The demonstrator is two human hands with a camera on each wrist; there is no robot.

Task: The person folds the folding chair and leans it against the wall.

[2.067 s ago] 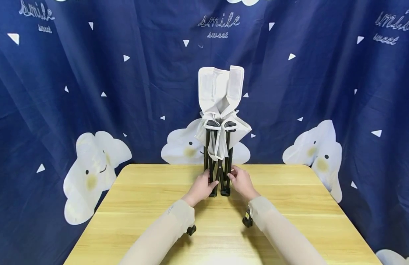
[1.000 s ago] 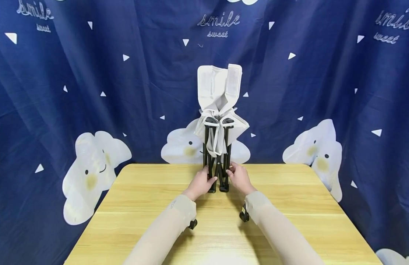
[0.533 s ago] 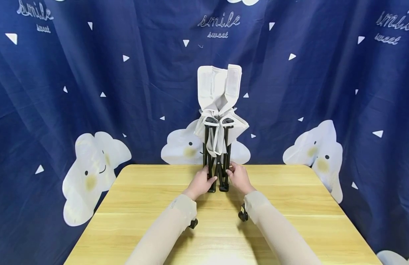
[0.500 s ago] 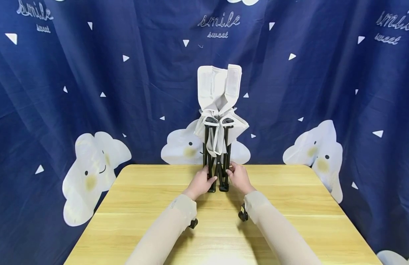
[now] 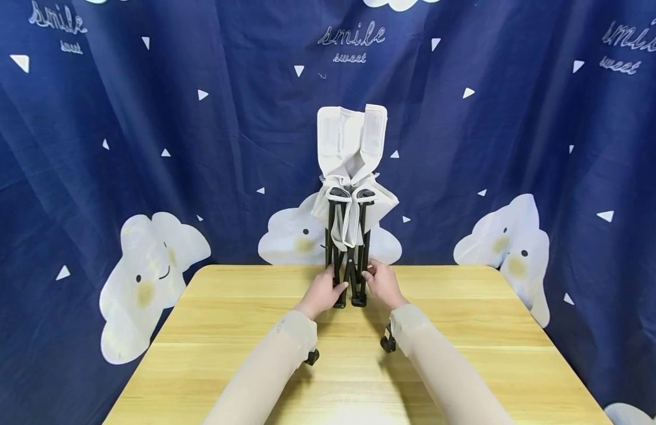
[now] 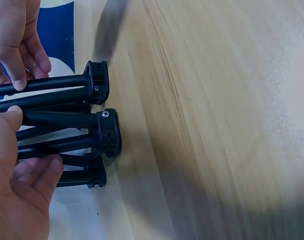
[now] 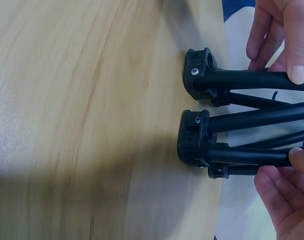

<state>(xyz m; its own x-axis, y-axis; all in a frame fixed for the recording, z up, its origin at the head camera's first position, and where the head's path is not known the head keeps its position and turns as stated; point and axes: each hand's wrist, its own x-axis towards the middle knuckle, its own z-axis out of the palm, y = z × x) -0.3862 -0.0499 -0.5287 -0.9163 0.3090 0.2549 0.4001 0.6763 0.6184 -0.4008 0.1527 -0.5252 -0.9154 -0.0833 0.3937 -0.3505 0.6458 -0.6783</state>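
A folded camping chair [image 5: 351,136] with a white fabric seat and back stands upright near the table's far edge. Its black tubular legs [image 7: 257,120] are drawn close together and end in black plastic feet [image 6: 109,134] with small screws. From the left side, my left hand [image 5: 321,293] grips the legs, its thumb on the front tube and its fingers behind. On the other side my right hand [image 5: 384,285] holds the right-hand legs between thumb and fingers. Both wrist views show the two hands on opposite sides of the tubes, with some fingertips hidden behind them.
The chair stands on a light wooden table [image 5: 227,330] with rounded far corners. Behind it hangs a dark blue curtain [image 5: 242,118] printed with white clouds and triangles. Small black devices [image 5: 388,339] sit under both wrists.
Compared with two seconds ago, the chair and both hands have shifted slightly toward the far edge and a little left. Over the last second they have stayed almost still.
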